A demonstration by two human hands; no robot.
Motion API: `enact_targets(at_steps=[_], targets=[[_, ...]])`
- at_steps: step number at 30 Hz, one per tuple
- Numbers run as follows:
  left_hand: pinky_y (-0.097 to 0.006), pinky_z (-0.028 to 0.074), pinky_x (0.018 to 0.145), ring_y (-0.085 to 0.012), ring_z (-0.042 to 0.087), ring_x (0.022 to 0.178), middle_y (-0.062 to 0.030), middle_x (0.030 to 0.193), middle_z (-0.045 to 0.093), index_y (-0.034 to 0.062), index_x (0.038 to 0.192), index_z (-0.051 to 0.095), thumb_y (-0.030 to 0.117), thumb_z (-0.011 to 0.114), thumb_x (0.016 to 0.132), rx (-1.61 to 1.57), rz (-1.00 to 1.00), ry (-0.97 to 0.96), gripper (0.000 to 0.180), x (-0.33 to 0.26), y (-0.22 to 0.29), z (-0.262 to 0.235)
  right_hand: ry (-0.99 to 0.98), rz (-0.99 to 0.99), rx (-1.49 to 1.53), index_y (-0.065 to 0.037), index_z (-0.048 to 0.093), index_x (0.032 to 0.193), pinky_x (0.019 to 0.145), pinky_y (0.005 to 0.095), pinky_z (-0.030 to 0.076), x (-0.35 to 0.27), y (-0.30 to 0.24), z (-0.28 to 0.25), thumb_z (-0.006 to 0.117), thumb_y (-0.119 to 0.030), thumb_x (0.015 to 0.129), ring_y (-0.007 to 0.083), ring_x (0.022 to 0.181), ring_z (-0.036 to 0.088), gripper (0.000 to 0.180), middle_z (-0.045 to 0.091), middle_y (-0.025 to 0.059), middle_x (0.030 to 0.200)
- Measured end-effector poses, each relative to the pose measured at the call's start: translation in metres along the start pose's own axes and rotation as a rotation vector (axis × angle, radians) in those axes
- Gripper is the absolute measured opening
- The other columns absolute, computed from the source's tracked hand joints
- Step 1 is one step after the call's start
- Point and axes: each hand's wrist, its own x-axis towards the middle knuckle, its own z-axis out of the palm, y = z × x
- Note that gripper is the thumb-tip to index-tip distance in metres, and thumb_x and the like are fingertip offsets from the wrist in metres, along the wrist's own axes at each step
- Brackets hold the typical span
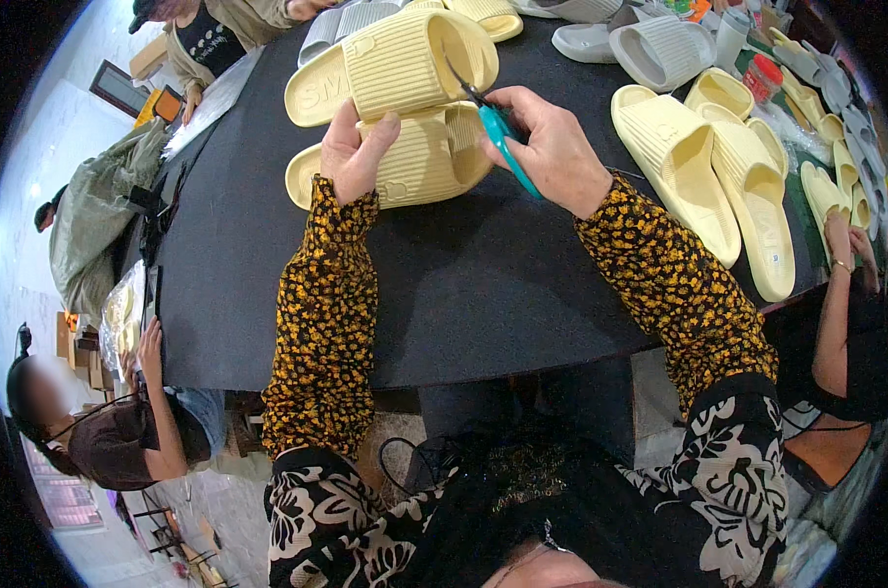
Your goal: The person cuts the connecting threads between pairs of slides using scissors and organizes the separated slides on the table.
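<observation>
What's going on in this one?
A person at a black table has a pair of pale yellow slides in the left grip. The right grip holds teal-handled scissors, blades at the upper slide's foot opening; whether they are cutting isn't clear. More yellow slides lie to the right, with a co-worker's hand at one.

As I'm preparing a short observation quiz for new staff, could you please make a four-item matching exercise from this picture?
Column one
1. Scissors
2. Slippers at the left hand
3. Table surface
4. Forearm sleeves

Column two
A. Black with a small yellow floral pattern
B. Held in the right hand
C. Plain dark, nearly black
D. Pale yellow, with ribbed straps

Right pairs: 1-B, 2-D, 3-C, 4-A
</observation>
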Motion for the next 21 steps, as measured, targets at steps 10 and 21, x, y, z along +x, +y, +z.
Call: enact_targets(at_steps=[10,21], targets=[[-0.031,0.046,0.086,-0.0199,0.059,0.099,-0.0136,0.111,0.058,-0.0032,0.126,0.042,0.004,0.06,0.082,-0.074,-0.075,0.16,0.048,0.003,-0.003,0.001,0.101,-0.001,-0.04,0.006,0.049,0.115,0.064,0.0227,0.048,0.001,0.03,0.004,0.066,-0.023,0.081,0.0101,0.073,0.057,0.048,0.061,0.0094,0.086],[-0.032,0.044,0.091,-0.0212,0.056,0.106,-0.0139,0.118,0.056,-0.002,0.128,0.041,0.003,0.058,0.082,-0.208,-0.174,0.156,0.05,0.002,0.003,-0.005,0.053,0.103,0.152,0.004,0.047,0.118,0.065,0.0235,0.047,0.001,0.021,0.006,0.065,-0.026,0.082,0.011,0.074,0.056,0.051,0.059,0.0092,0.088]])
